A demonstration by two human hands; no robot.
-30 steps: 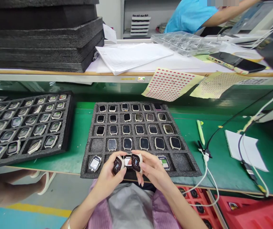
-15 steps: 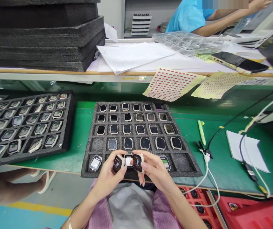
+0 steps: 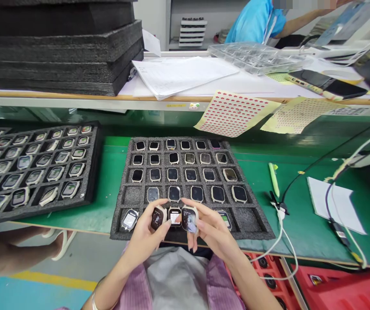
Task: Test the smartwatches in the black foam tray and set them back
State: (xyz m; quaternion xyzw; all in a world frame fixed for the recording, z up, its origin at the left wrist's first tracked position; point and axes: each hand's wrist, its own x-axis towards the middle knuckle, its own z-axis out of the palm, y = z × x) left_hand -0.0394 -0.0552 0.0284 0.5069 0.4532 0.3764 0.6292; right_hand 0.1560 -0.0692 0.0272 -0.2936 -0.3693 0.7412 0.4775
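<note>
Two smartwatch bodies without straps are held up over the near edge of a black foam tray (image 3: pixel 133 196). My left hand (image 3: pixel 146 230) is closed around one smartwatch (image 3: pixel 158 218), its dark screen turned up. In my right hand (image 3: pixel 212 224) is the other smartwatch (image 3: pixel 189 218), gripped by its edges, with a pale reflection on its screen. Between the two, a third watch (image 3: pixel 175 216) with a lit white screen shows, lying in the tray's front row. Rows of similar watches fill most slots; the front row is partly hidden by my hands.
On the left stands a second foam tray (image 3: pixel 89 172) of watches. Stacked black foam (image 3: pixel 58 51), papers (image 3: pixel 185 73), a clear plastic tray (image 3: pixel 256 58) and a phone (image 3: pixel 327 84) lie on the shelf. Cables (image 3: pixel 281 211) and a green pen (image 3: pixel 273 180) are at right. A co-worker in blue (image 3: pixel 252 21) sits behind.
The watch in my right hand has tilted, so its screen now catches a pale reflection. My hands have otherwise barely moved. The co-worker's arm at the back has shifted.
</note>
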